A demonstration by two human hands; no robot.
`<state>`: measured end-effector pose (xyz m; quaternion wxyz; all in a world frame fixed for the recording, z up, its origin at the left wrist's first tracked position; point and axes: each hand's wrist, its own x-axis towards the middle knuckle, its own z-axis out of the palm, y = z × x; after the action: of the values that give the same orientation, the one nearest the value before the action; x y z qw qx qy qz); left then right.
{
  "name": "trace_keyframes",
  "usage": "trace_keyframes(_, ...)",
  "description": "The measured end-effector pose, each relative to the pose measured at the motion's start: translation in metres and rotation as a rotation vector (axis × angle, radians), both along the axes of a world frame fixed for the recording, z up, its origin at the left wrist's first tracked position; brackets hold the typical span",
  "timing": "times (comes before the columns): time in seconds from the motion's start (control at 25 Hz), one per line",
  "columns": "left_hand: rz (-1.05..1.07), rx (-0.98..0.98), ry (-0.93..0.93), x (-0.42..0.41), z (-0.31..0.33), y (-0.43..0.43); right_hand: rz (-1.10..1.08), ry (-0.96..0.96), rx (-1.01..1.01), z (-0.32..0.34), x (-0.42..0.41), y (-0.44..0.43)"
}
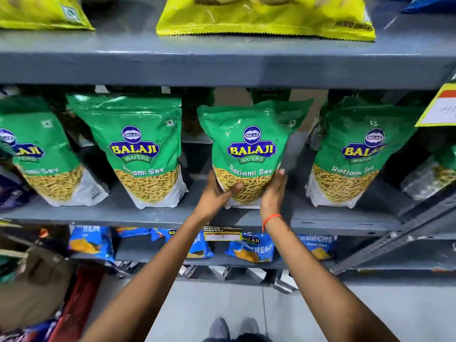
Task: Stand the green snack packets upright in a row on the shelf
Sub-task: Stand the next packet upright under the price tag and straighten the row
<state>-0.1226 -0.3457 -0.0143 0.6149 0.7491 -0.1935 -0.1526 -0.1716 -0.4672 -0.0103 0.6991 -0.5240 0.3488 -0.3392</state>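
Observation:
Several green Balaji Ratlami Sev packets stand upright in a row on the grey middle shelf [123, 214]. The third packet [249, 144] is held at its lower part between both hands. My left hand [217, 193] grips its left bottom side, thumb across the front. My right hand [272, 191] presses flat against its right bottom side. Its base rests on the shelf. To its left stand one packet [143, 149] and another [42, 156] at the far left. A further packet [350, 154] stands to its right. More green packets sit in shadow behind.
Yellow-green packets [266, 18] lie on the shelf above. Blue snack packets [251, 245] fill the lower shelf, behind a price label [222, 233]. A yellow price tag [441, 107] hangs at the right. Bags and a brown box [34, 285] crowd the floor at left.

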Motion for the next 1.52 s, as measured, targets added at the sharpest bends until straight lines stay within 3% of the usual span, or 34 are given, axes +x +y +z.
trace_keyframes(0.08,0.167,-0.026,-0.103,-0.009,0.007,0.001,-0.109,0.037,-0.221,0.009,-0.004,0.000)
trace_keyframes(0.24,0.446,0.064,-0.707,-0.016,0.030,0.018,-0.121,-0.143,-0.964,0.042,-0.009,0.021)
trace_keyframes(0.36,0.543,0.115,-0.841,-0.001,0.043,0.041,-0.010,-0.235,-1.194,0.054,0.002,0.055)
trace_keyframes(0.56,0.698,0.195,-0.691,0.040,0.036,0.107,0.158,-0.150,-1.123,0.041,0.045,0.111)
trace_keyframes(0.68,0.613,0.157,-0.517,0.062,0.012,0.147,0.207,-0.058,-1.016,0.017,0.070,0.145)
trace_keyframes(0.84,0.338,-0.027,-0.133,0.080,-0.005,0.178,0.211,-0.012,-0.407,0.000,0.091,0.170)
trace_keyframes(0.92,0.250,-0.005,-0.085,0.084,-0.009,0.186,0.193,-0.009,-0.110,-0.004,0.096,0.180)
trace_keyframes(1.0,0.188,-0.009,-0.069,0.090,-0.010,0.191,0.158,-0.015,-0.002,-0.006,0.100,0.193)
trace_keyframes(1.2,0.119,-0.059,-0.058,0.094,-0.006,0.196,0.083,-0.066,0.011,-0.006,0.105,0.207)
trace_keyframes(1.32,0.186,-0.105,-0.053,0.091,-0.005,0.196,0.085,-0.050,-0.007,-0.010,0.103,0.203)
trace_keyframes(1.4,0.323,-0.092,-0.139,0.089,-0.004,0.196,-0.022,-0.010,-0.192,-0.001,0.101,0.201)
trace_keyframes(1.52,0.496,-0.007,-0.468,0.088,0.012,0.203,-0.118,-0.116,-0.682,0.030,0.098,0.203)
